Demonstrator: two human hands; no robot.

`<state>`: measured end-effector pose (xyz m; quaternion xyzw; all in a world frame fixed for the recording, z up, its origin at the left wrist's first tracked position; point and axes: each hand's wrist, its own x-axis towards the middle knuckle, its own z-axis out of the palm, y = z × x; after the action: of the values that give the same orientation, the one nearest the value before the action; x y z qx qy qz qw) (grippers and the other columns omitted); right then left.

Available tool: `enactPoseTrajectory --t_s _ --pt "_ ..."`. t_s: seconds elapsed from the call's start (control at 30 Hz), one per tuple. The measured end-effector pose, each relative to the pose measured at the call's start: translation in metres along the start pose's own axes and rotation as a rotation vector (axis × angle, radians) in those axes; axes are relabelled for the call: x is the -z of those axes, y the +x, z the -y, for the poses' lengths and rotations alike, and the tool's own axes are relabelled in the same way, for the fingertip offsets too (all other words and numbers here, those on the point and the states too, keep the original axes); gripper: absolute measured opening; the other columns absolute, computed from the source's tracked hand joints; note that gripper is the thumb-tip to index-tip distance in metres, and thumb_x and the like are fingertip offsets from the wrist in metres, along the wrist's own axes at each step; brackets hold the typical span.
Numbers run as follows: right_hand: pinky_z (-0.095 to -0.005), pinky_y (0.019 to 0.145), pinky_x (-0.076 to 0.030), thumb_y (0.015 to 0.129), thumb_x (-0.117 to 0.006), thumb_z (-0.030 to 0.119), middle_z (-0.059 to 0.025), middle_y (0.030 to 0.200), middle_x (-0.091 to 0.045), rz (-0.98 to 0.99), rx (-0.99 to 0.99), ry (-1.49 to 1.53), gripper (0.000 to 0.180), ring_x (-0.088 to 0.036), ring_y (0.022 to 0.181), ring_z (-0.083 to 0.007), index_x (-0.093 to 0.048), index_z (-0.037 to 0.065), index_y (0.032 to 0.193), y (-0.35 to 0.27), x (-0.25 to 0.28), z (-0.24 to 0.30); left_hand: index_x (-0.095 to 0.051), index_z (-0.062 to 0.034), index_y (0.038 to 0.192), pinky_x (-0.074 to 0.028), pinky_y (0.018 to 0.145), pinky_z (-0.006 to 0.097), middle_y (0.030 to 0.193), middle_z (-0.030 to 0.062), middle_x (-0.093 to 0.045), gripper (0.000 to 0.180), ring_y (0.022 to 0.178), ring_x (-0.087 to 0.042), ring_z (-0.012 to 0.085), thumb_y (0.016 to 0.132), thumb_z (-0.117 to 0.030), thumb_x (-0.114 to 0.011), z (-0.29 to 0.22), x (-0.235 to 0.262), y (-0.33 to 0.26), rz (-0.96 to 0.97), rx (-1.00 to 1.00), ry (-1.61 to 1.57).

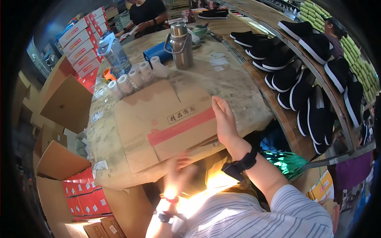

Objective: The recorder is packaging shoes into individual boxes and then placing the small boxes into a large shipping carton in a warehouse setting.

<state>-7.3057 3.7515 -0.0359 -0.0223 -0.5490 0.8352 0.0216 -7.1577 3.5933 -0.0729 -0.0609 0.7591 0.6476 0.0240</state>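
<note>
Nearest is the person's own white shirt with dark stripes [238,216], below a large worktable [242,103] that fills the middle. To the right runs a long rack [283,131] of black slip-on shoes [293,93] with white soles.

A flattened cardboard carton [139,119] lies on the near part of the tabletop, between the fingers of the two hands. The right hand [225,121] is upright at its right edge, fingers straight and together, wrapped around nothing; whether they press the cardboard I cannot tell. The left hand [178,170] is at the near edge, blurred, its fingers loosely parted and holding nothing visible; contact is unclear here too.

At the near left, an open carton [123,204] holds rows of red boxes [85,190]. At the far left stands a stack of white-and-red boxes [81,47]. Farther back on the table are a clear plastic jug [115,53], with contents too unclear to name, and a closed stainless-steel flask [182,49] with a loop handle. White rolls [137,78] stand near the jug.

The flattened carton carries dark characters in a thin rectangular frame, above a broad red band, with fine print farther left. Small white labels mark the red boxes, and the white-and-red boxes bear red print.
</note>
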Motion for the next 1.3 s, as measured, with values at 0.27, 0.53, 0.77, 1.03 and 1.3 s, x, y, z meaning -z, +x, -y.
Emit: enactPoseTrajectory --t_s 0.27,0.53,0.77,1.03,1.3 --pt "-0.0411 0.091 -0.034 0.083 -0.060 0.017 -0.0118 0.105 -0.048 0.077 0.844 -0.579 0.029 -0.046 0.102 -0.0316 -0.050 0.010 0.110 0.008 -0.036 -0.018 -0.054 0.0052 0.108 -0.049 0.075 0.025 0.091 0.0097 -0.062 0.042 0.078 -0.060 0.0131 0.082 -0.024 -0.069 -0.030 -0.088 -0.007 0.176 0.330 -0.515" --pt "-0.0341 0.081 -0.034 0.074 -0.057 0.023 0.0043 0.094 -0.049 0.817 1.631 -1.127 0.019 -0.048 0.096 -0.0126 -0.052 0.021 0.092 -0.003 -0.024 -0.051 -0.054 0.0024 0.100 -0.053 0.074 0.030 0.087 0.0077 -0.060 0.028 0.078 -0.061 0.0150 0.088 -0.023 -0.060 -0.055 -0.095 -0.005 0.183 0.499 -0.749" --pt "-0.0319 0.077 -0.033 0.073 -0.057 0.024 0.0048 0.087 -0.049 0.866 1.789 -1.102 0.019 -0.050 0.090 -0.0113 -0.052 0.022 0.091 -0.012 -0.019 -0.059 -0.050 0.0042 0.107 -0.053 0.081 0.034 0.098 0.0122 -0.060 0.033 0.091 -0.062 0.0214 0.090 -0.022 -0.058 -0.031 -0.091 -0.006 0.275 0.576 -0.922" --pt "-0.0358 0.079 -0.037 0.078 -0.062 0.021 -0.0002 0.080 -0.056 0.562 0.903 -0.985 0.006 -0.056 0.079 -0.0197 -0.061 0.016 0.081 -0.016 -0.035 -0.037 -0.046 0.0049 0.119 -0.052 0.082 0.031 0.105 0.0129 -0.056 0.048 0.095 -0.059 0.0169 0.088 -0.027 -0.061 -0.028 -0.096 -0.012 0.269 0.444 -0.595" --pt "-0.0413 0.085 -0.043 0.077 -0.067 0.028 -0.0054 0.097 -0.061 0.446 0.650 -1.118 0.024 -0.058 0.095 -0.0257 -0.064 0.012 0.095 0.018 0.033 -0.021 -0.035 -0.0035 0.134 -0.045 0.087 0.030 0.114 0.0092 -0.052 0.052 0.099 -0.054 0.0168 0.087 -0.007 -0.056 -0.018 -0.008 0.004 0.075 0.103 -0.171"
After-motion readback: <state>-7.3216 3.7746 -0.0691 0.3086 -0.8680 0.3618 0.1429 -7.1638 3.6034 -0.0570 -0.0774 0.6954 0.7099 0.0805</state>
